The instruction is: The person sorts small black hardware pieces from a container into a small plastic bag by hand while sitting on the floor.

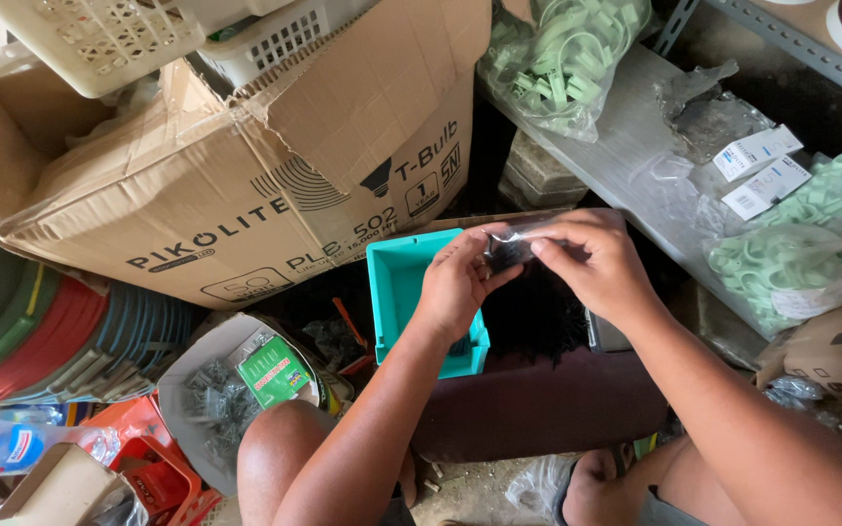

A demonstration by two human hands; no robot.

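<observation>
Both hands meet over the teal plastic bin, holding a small clear plastic bag between them. The left hand pinches the bag's left end with thumb and fingertips closed on it; the right hand grips the right end, fingers curled over the top edge. The bag lies stretched roughly level, its long axis running left to right between the two hands, with something dark inside that is too blurred to make out. It hangs in the air just above the bin's right rim and a dark mass beside it. Behind the bin stands a large cardboard box with white baskets on top. To the right, a grey metal shelf carries bags of pale green clips. Near the left knee sits an open box of small metal parts
</observation>
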